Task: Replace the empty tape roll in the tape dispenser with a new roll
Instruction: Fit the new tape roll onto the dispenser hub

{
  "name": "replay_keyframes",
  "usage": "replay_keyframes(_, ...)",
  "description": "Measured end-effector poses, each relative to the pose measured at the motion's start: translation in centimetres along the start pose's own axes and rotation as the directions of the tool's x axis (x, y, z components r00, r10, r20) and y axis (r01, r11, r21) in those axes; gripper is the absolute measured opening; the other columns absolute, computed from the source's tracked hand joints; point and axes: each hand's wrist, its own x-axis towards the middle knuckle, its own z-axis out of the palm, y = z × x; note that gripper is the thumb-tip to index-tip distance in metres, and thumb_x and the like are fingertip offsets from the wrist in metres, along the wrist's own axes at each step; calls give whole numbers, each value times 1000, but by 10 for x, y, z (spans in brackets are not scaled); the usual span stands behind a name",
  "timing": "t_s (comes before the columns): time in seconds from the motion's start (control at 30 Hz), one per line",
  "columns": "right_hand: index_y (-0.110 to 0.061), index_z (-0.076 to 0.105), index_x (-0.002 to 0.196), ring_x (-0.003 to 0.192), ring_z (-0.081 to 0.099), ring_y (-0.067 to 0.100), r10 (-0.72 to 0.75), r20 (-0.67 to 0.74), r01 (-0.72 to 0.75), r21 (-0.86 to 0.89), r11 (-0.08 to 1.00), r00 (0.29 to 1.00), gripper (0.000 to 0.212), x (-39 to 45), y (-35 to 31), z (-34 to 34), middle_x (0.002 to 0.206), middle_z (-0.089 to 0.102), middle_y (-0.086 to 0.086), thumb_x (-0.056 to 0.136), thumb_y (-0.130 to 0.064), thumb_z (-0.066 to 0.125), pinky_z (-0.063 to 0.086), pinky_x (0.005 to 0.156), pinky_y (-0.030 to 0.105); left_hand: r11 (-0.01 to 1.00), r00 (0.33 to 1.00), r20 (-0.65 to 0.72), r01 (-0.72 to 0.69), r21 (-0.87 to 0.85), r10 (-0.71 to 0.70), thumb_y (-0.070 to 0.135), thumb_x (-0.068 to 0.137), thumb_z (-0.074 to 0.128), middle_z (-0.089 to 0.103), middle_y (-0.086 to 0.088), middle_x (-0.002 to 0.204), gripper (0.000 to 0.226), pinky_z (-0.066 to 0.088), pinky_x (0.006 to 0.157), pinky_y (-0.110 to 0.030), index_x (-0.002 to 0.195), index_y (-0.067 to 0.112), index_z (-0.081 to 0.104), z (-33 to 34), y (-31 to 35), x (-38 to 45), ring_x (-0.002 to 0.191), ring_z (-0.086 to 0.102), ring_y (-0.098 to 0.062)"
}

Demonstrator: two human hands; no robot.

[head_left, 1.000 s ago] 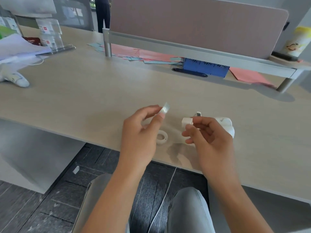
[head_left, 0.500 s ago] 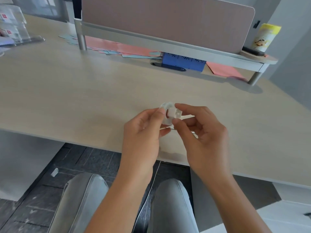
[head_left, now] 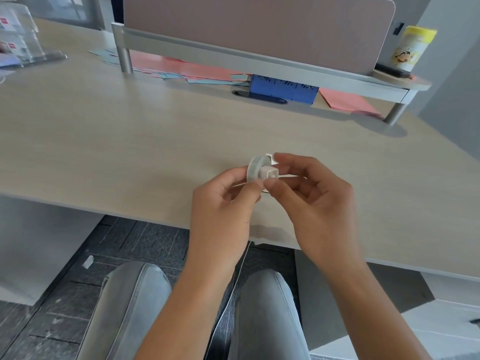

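Nearest the camera, knees: two legs in grey trousers (head_left: 135, 305) under the worktop edge, over a dark tiled floor (head_left: 135, 237).
Left hand: the left hand (head_left: 223, 203) is raised just above the near edge of the worktop (head_left: 130, 152), its fingers curled in, thumb and fingertips pinched on the clear tape roll (head_left: 255, 168) from the left side.
Right hand: the right hand (head_left: 314, 193) meets it from the right, thumb and forefinger closed on a small white hub piece (head_left: 270, 174) at the middle of the roll; the other fingers are loosely bent.
Tape roll: held upright in the air between both hands, edge toward the camera, with the white hub piece against its centre hole; how far in the piece sits cannot be told.
White part behind: something white shows behind the right fingers, too hidden to identify.
Worktop middle: pale wood grain.
Far edge: pink papers (head_left: 187, 68) and a blue box (head_left: 283, 90) lie under a raised grey shelf (head_left: 259, 58) on round legs.
Behind the shelf: a brownish divider panel (head_left: 259, 24).
Far right: a yellow-lidded canister (head_left: 413, 48) stands on the shelf end.
Far left: clear plastic holders (head_left: 20, 40), blurred.
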Motion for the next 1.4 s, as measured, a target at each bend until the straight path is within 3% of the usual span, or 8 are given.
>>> replay_keyframes(0.2, -18, 80, 106, 84, 76, 9, -97, 2, 97, -90, 991, 995, 18, -1, 7, -1, 104, 80, 5, 90, -8, 81, 57, 80, 16, 999, 1000, 4, -27, 23, 27, 18, 89, 70, 85, -5, 92, 21, 60, 95, -55, 93, 31, 86, 0, -4, 0, 96, 76, -33)
replay_keyframes(0.43, -18, 79, 109, 85, 76, 16, -104, 31, 106, -93, 990, 994, 21, -2, 14, -7, 102, 78, 1, 91, -8, 80, 59, 82, 24, 998, 999, 27, -36, 57, 35, 13, 95, 69, 85, -4, 90, 23, 62, 94, -52, 94, 29, 85, -3, -7, -2, 93, 79, -26)
replay_keyframes(0.63, -22, 80, 113, 86, 74, 14, -176, 60, 184, -170, 968, 982, 25, -4, 18, -11, 100, 75, 0, 94, -6, 76, 55, 81, 16, 996, 998, 37, -57, 63, 55, 13, 95, 68, 85, 2, 86, 26, 63, 91, -52, 89, 33, 84, -5, -6, -3, 88, 80, -20)
replay_keyframes(0.77, -25, 79, 115, 80, 77, 20, -180, 97, 194, -165, 967, 979, 28, -4, 20, -13, 87, 74, -3, 96, -5, 74, 63, 81, 34, 995, 998, 26, -51, 81, 49, 10, 94, 68, 84, -1, 85, 24, 62, 79, -53, 90, 28, 84, -4, -6, -2, 89, 77, -28)
replay_keyframes(0.9, -24, 78, 117, 84, 76, 20, -209, 153, 239, -216, 947, 966, 29, -2, 19, -17, 89, 73, 0, 97, -4, 73, 61, 82, 28, 997, 999, 33, -43, 65, 41, 10, 93, 71, 84, -5, 87, 22, 63, 83, -54, 93, 27, 85, -3, -7, -2, 91, 77, -31)
replay_keyframes(1.0, -18, 79, 117, 87, 73, 19, -289, 189, 335, -299, 893, 939, 25, -2, 20, -18, 93, 70, -1, 94, -10, 78, 59, 82, 24, 998, 999, 29, -31, 47, 30, 7, 93, 69, 85, -7, 87, 26, 65, 88, -43, 88, 27, 86, -3, -8, -2, 92, 78, -32)
replay_keyframes(1.1, -16, 79, 118, 88, 72, 19, -336, 190, 383, -345, 857, 923, 26, -2, 24, -18, 98, 69, -2, 92, -14, 81, 60, 81, 33, 999, 999, 33, -3, 35, 2, 4, 94, 67, 85, -7, 87, 28, 65, 88, -34, 89, 24, 86, -3, -8, -2, 93, 80, -32)
replay_keyframes(1.4, -17, 74, 125, 89, 71, 23, -408, 181, 446, -391, 805, 895, 38, -3, 27, -19, 100, 69, 3, 91, -2, 76, 59, 81, 38, 997, 999, 31, 38, 61, -40, 2, 92, 64, 85, -3, 81, 35, 67, 85, -34, 85, 27, 87, -1, -5, -4, 80, 80, -20)
